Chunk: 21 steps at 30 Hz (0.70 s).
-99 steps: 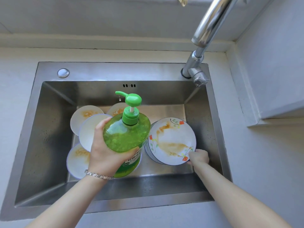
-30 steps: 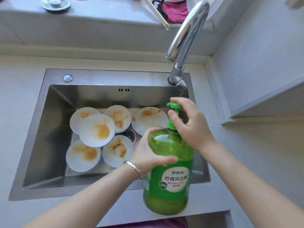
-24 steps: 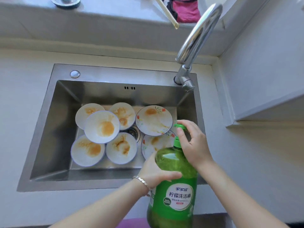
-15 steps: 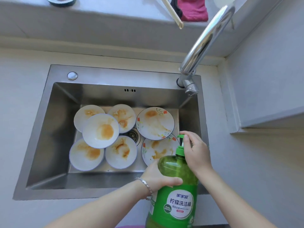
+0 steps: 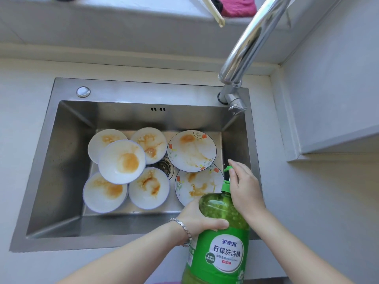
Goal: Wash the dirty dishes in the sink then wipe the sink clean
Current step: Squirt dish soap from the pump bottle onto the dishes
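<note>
While the head view looks down into a steel sink (image 5: 143, 89), seven dirty dishes lie on its floor around the drain (image 5: 164, 165). Five are white bowls with thin blue rims, each smeared with orange-brown sauce: one at back left (image 5: 102, 139), one beside it (image 5: 152, 143), two in front (image 5: 102, 193) (image 5: 148, 191), and a fifth (image 5: 122, 161) resting tilted on top of its neighbours, a pool of sauce in its middle. To their right are two floral plates (image 5: 191, 150) (image 5: 194, 188), the rear one overlapping the front one, both streaked with sauce.

At the sink's front right corner a green detergent bottle (image 5: 221, 251) stands upright, full of green liquid to its shoulder, its base out of frame. The left hand (image 5: 196, 220), a bracelet (image 5: 182, 227) at its wrist, grips the bottle's shoulder, thumb across the front. The right hand (image 5: 244, 189) has its fingers curled over the pump head (image 5: 227, 168).

A chrome faucet (image 5: 250, 42) arches over the back right corner; a pink cloth (image 5: 238, 6) lies on the ledge behind.
</note>
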### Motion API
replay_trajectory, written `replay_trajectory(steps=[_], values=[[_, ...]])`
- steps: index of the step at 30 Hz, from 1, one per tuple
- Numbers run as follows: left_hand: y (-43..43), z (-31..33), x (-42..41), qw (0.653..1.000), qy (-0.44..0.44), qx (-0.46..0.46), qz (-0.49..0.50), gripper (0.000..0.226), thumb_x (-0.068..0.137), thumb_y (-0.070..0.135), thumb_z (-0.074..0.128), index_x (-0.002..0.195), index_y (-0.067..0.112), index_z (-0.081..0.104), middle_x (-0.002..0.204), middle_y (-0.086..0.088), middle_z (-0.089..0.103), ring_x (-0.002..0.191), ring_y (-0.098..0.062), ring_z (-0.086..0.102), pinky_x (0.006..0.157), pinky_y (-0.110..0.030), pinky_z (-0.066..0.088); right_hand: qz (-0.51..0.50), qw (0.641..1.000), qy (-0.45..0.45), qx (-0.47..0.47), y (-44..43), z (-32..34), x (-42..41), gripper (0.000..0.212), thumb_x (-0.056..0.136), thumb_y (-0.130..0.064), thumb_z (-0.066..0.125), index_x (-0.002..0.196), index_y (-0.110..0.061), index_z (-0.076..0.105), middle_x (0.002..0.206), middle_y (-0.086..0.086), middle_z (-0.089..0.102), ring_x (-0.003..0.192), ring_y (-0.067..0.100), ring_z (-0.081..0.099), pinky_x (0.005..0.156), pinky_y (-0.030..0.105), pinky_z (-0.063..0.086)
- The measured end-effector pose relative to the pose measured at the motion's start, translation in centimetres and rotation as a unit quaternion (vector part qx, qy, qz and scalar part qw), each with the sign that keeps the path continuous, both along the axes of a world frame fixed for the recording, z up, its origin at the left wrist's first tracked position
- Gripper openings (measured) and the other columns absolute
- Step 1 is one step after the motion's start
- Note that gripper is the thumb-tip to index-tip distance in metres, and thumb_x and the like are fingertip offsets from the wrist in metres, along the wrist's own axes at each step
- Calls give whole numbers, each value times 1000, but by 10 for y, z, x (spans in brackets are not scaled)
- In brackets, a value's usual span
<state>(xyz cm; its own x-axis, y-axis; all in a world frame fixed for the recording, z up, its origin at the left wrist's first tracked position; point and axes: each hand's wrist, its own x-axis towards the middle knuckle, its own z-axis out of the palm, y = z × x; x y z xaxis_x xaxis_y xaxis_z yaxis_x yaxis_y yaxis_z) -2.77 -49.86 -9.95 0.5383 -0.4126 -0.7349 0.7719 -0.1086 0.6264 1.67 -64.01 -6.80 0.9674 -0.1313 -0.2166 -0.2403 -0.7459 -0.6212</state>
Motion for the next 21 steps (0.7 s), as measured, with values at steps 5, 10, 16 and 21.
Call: replay_trajectory(steps=[5,10,16,21], values=[[0,1,-3,1000,1,-11,1,83,40,29,88,115,18,55,99,-3,71,84,-16,70,65,-28,55,-14,999,-27,-13,-1,6,-3,26,93,-2,46,110,-5,65,111,8,64,102,21,57,80,8,30],[4,1,-3,1000,-6,-13,6,66,52,16,87,111,19,57,95,0,71,80,-12,70,62,-25,54,-10,1000,-24,-3,4,9,-5,23,91,-2,49,105,-6,67,106,7,66,91,12,52,75,8,30],[4,8,-4,1000,-14,-19,15,61,57,10,86,109,17,55,95,-2,70,79,-12,70,62,-25,54,-9,1000,-21,1,4,17,-3,28,94,-8,48,118,-10,61,119,4,59,107,12,52,86,5,28],[23,38,10,995,-96,-2,32,68,49,15,90,107,22,56,101,2,68,81,-4,69,59,-20,53,22,999,-42,17,15,60,13,20,87,-22,59,105,-32,60,93,-1,59,77,12,57,71,22,47]])
